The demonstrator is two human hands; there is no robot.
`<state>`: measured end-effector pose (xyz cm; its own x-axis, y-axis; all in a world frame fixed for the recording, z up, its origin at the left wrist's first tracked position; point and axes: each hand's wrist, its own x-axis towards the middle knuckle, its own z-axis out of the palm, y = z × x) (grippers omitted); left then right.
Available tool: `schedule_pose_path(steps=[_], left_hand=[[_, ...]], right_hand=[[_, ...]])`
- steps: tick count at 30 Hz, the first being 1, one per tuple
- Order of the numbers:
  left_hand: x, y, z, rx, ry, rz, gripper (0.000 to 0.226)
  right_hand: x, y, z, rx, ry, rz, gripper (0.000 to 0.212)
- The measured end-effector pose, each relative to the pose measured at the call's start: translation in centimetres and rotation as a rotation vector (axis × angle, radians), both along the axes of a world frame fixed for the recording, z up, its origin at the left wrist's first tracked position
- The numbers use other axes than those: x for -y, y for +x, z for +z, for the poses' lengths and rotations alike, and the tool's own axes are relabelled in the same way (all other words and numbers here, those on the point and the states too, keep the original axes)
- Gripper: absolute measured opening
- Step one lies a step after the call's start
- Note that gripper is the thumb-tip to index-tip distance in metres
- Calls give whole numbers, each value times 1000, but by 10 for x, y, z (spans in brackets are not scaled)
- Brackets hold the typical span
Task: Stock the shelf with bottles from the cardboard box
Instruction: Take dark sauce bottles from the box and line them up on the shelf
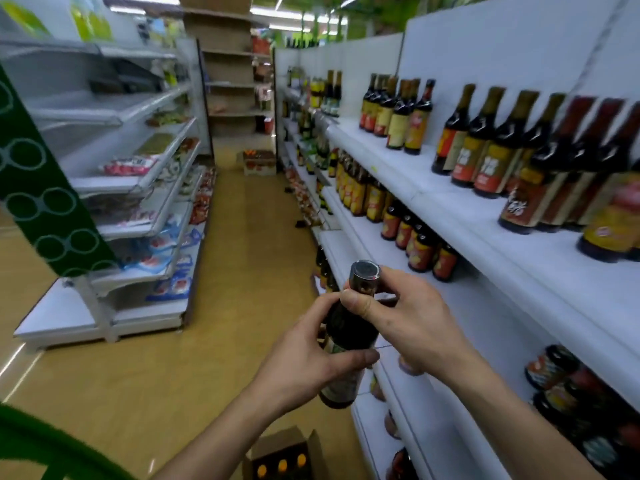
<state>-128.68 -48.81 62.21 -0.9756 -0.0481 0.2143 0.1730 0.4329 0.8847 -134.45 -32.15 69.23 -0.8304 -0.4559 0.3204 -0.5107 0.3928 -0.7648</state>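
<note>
I hold a dark glass bottle [349, 327] with a silver cap upright in front of me. My left hand [311, 351] grips its body around the label. My right hand [398, 313] pinches the neck just under the cap. The open cardboard box [287, 455] stands on the floor below my arms, with three orange-capped bottles showing inside. The white shelf [485, 216] on my right carries rows of dark bottles with red and yellow labels, with bare stretches between the groups.
A yellow-floored aisle [242, 271] runs ahead between two shelf units. The left unit [145, 188] holds packaged goods. Another box of goods [259, 162] sits on the floor at the far end. A green object [41, 448] crosses the lower left corner.
</note>
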Motion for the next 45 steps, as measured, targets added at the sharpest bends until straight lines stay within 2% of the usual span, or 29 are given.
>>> schedule_pose_path(steps=[7, 11, 14, 18, 26, 30, 38, 45], left_hand=[[-38, -24, 63, -86, -13, -156, 73], [-75, -37, 93, -122, 10, -226, 69], [-108, -44, 114, -154, 25, -308, 62], [-157, -52, 140, -198, 37, -399, 62], [-272, -70, 186, -266, 95, -596, 62], [-314, -71, 191, -252, 139, -673, 61], [-397, -67, 181, -153, 188, -871, 64], [-456, -62, 174, -123, 154, -1014, 66]], right_hand=[[-46, 11, 63, -150, -49, -174, 30], [-83, 18, 96, -219, -110, -263, 39], [-115, 23, 116, -257, -133, -305, 32], [-162, 28, 141, -319, -128, -389, 42], [-266, 42, 188, -401, -159, -555, 34], [-300, 49, 195, -407, -136, -638, 22], [-368, 77, 185, -334, -118, -877, 47], [-408, 106, 176, -294, -70, -1077, 39]])
